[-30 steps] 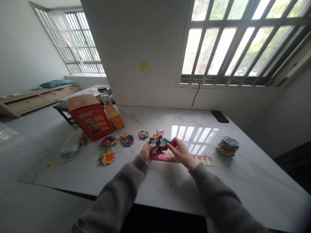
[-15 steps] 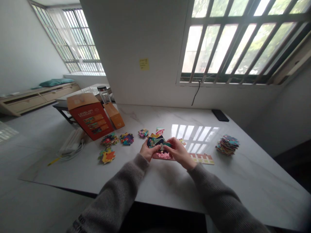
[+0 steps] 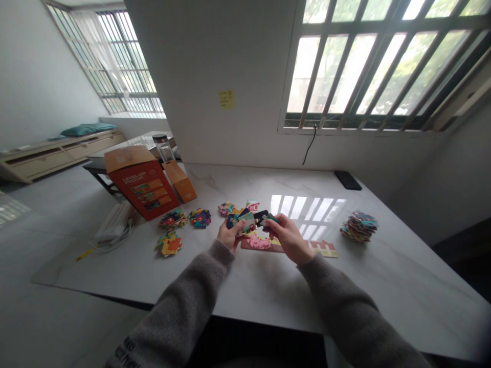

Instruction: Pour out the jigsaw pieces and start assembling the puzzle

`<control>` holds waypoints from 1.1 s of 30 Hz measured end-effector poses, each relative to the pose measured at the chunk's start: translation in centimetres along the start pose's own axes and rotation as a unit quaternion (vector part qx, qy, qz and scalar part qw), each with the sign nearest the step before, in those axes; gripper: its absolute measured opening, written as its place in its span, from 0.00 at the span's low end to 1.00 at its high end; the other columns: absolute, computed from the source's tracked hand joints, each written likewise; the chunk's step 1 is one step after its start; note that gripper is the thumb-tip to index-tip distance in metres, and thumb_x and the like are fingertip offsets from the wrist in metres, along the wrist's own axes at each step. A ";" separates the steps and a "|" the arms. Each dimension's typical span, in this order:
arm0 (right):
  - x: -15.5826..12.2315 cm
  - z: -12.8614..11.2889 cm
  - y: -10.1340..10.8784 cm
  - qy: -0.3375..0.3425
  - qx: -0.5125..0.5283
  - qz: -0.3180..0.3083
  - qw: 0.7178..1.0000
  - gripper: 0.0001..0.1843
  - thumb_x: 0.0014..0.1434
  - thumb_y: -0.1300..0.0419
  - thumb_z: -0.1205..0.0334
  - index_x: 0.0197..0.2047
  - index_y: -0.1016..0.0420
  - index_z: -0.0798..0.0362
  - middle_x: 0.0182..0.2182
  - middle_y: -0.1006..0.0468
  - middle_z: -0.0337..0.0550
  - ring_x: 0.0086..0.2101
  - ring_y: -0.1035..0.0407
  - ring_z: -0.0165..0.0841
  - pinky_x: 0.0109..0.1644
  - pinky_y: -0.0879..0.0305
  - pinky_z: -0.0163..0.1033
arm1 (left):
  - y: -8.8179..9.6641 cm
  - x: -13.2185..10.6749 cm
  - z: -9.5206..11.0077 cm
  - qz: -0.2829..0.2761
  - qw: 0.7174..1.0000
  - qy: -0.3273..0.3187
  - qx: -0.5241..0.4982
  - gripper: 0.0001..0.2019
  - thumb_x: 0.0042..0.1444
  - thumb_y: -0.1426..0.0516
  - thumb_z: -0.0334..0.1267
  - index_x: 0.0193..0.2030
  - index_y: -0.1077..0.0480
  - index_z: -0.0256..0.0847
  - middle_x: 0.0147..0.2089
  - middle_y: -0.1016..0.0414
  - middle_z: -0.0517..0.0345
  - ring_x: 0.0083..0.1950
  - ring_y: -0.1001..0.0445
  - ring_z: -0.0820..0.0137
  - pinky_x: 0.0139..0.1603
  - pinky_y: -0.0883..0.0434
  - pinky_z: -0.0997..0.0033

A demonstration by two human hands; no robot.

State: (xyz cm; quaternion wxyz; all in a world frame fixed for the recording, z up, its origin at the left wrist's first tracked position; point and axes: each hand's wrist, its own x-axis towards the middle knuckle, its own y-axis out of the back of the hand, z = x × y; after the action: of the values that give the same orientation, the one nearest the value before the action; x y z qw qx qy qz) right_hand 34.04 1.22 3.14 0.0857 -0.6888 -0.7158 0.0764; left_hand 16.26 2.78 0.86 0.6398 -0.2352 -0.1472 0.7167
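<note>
My left hand grips a fan of colourful jigsaw puzzle pieces with its fingers. My right hand pinches a dark blue and green puzzle piece close to that fan. Both hands hover just above a partly joined row of puzzle pieces, which shows a pink animal and continues to a farm-building section. A tall, loose stack of pieces lies to the right. Small heaps of pieces lie to the left.
The pieces lie on a white marble table. An opened orange-red cardboard box stands at its back left, near a glass jar. A black phone lies at the back right. A white cable bundle and a yellow pencil sit at the left.
My hands have drawn slightly apart, and the pieces bunched between them are now spread out. My right hand holds a piece separately, a little to the right of the left hand's pieces.
</note>
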 end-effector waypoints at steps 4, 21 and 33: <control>0.1 -0.5 0.2 0.013 0.093 -0.007 0.996 0.23 0.47 0.30 0.52 0.42 0.31 0.52 0.29 0.27 0.36 0.27 0.32 0.27 0.29 0.35 0.35 | -0.1 -0.1 0.0 -0.009 1.000 0.005 0.002 0.28 0.36 0.28 0.38 0.45 0.32 0.36 0.36 0.23 0.54 0.27 0.21 0.66 0.18 0.24 0.72; 11.3 3.1 -6.7 0.064 -0.337 -0.049 0.938 0.13 0.56 0.43 0.67 0.42 0.20 0.57 0.27 0.21 0.43 0.24 0.31 0.28 0.28 0.37 0.31 | 4.9 3.0 4.4 0.203 0.958 -0.159 -0.127 0.19 0.45 0.33 0.30 0.43 0.32 0.42 0.39 0.27 0.59 0.34 0.24 0.71 0.28 0.21 0.71; 14.3 2.6 -9.2 0.075 -0.368 -0.061 0.925 0.10 0.57 0.40 0.67 0.42 0.22 0.56 0.35 0.22 0.46 0.31 0.29 0.30 0.38 0.34 0.34 | 3.8 2.3 3.9 0.145 0.980 -0.111 -0.078 0.22 0.37 0.29 0.35 0.39 0.31 0.40 0.35 0.25 0.60 0.29 0.25 0.73 0.24 0.23 0.75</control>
State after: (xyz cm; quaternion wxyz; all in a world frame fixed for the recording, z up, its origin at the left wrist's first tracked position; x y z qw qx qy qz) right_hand 23.96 15.17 2.98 -0.1157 -0.6309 -0.7253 -0.2498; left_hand 10.84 4.84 1.84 0.4890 -0.2221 -0.2366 0.8096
